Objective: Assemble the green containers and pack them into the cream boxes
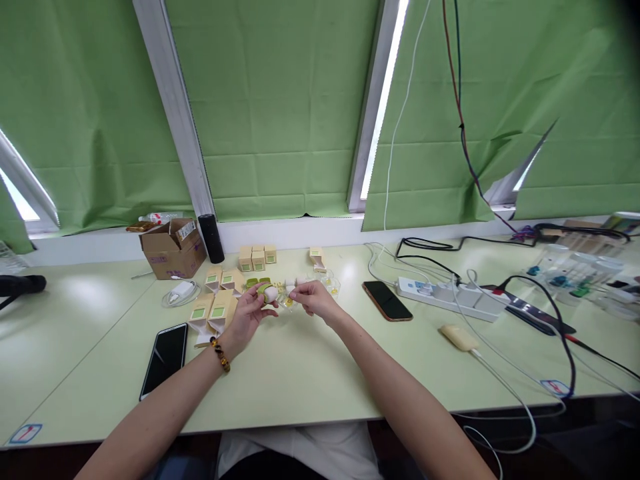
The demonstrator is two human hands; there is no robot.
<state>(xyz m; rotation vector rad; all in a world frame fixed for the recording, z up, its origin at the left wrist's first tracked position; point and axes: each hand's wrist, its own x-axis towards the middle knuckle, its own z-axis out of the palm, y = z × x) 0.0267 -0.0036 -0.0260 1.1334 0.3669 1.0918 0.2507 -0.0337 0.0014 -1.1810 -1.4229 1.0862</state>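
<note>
My left hand (247, 312) is closed around a small green-and-pale rounded item (271, 293), too small to name exactly. My right hand (316, 300) pinches at the edge of a clear plastic piece with a yellow spot (286, 301), close beside the left fingers; what lies between its fingertips is hidden. Small tan boxes with green labels (223, 308) stand left of my hands, some with flaps up. More closed small boxes (257, 257) sit farther back. Past my right hand lie clear plastic pieces with yellow bits (331, 283), near an opened box (317, 259).
A white-framed phone (165, 360) lies at left, another phone (387, 301) at right. A brown carton (173, 249) and black cylinder (211, 239) stand by the wall. Rightward are a power strip (453, 297), a yellowish charger (459, 338), loose cables and clear containers (575, 270).
</note>
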